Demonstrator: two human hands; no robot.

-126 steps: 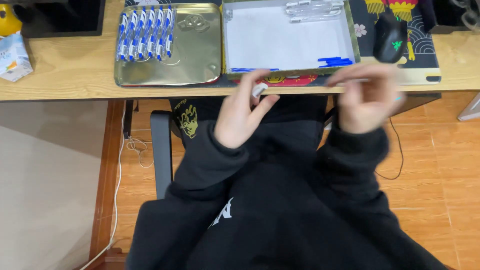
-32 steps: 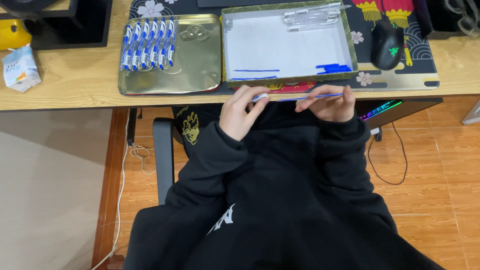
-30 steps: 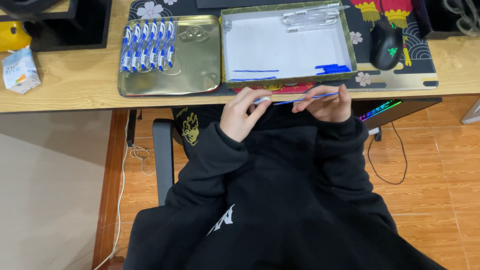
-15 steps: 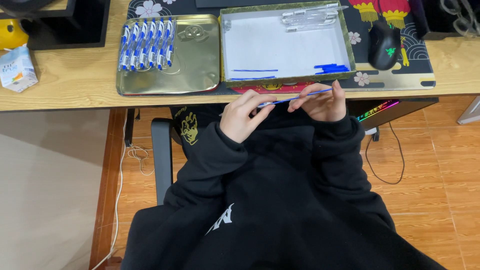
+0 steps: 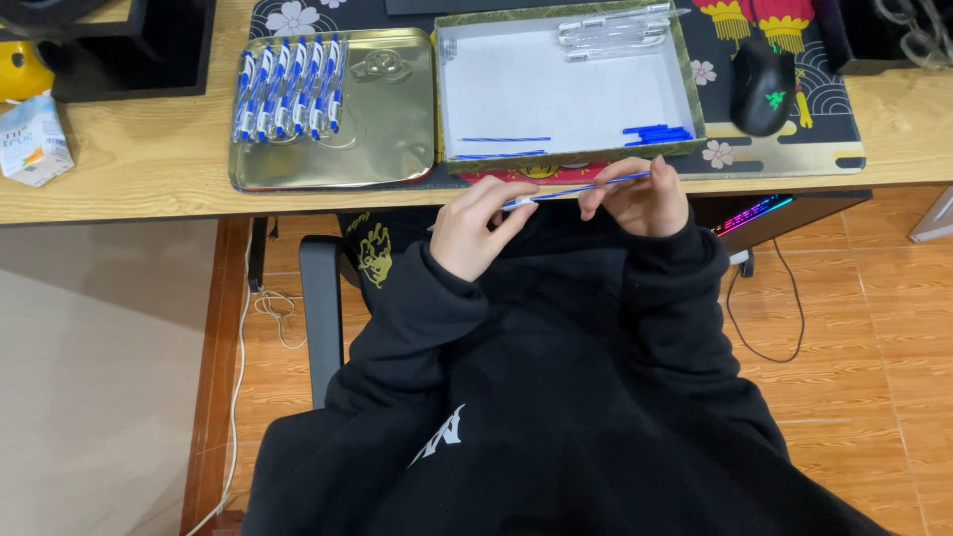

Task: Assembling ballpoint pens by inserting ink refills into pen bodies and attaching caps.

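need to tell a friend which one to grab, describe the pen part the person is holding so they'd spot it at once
Start at the long wooden desk and find the shallow white-lined box at its front edge. Just below it, the left hand and right hand hold a thin blue pen refill between them. Unlike the loose refills lying in the box, it is lifted off the desk.

On my wooden desk (image 5: 129, 164) sat a black computer mouse (image 5: 762, 87), a small white carton (image 5: 32, 141), a yellow toy (image 5: 22, 71).
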